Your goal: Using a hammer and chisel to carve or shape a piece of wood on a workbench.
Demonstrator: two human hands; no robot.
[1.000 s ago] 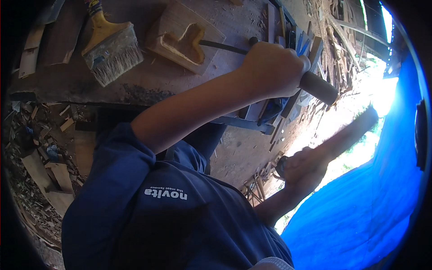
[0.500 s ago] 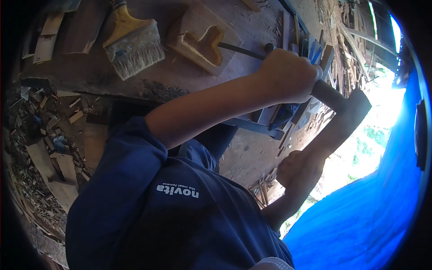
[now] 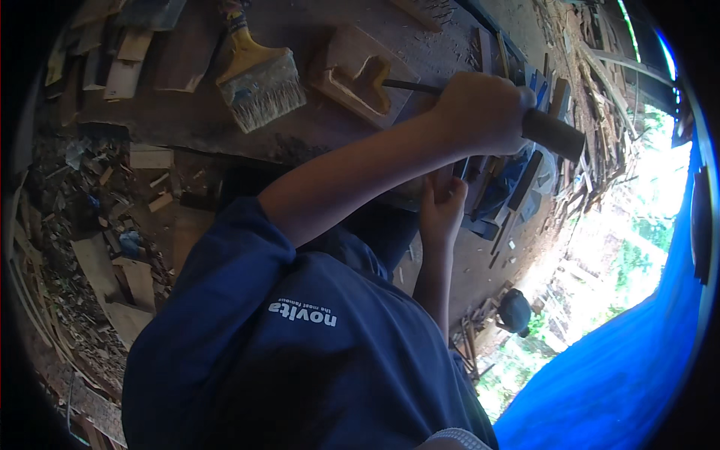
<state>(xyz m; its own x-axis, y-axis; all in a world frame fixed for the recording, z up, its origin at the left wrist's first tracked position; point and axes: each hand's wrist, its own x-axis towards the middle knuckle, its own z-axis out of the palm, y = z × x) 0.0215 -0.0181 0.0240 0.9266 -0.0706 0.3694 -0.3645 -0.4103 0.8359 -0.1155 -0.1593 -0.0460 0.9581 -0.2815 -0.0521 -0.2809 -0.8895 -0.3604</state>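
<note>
My left hand [image 3: 484, 112] is closed round the thick wooden handle [image 3: 555, 135] of a chisel. Its dark metal shaft [image 3: 414, 86] runs left to the edge of a curved, branching recess in a wooden block [image 3: 341, 56] on the workbench. The exact tip is hard to make out. Below the left forearm, my right hand [image 3: 442, 210] is by the bench's near edge, its thumb and fingers bent together. A brownish shape shows between them, but what it is I cannot make out, as the forearm hides part of it.
A wide paintbrush [image 3: 259, 86] with a yellow handle lies left of the block. Wood strips [image 3: 131, 64] are at the far left, and tools [image 3: 536, 82] crowd the bench's right end. Offcuts and shavings [image 3: 90, 195] litter the floor. A blue sheet [image 3: 600, 360] hangs at right.
My right hand has moved left from beside the chisel handle to the bench edge. The wooden striking block it held against the handle no longer shows. The left hand keeps its hold; the view has shifted slightly.
</note>
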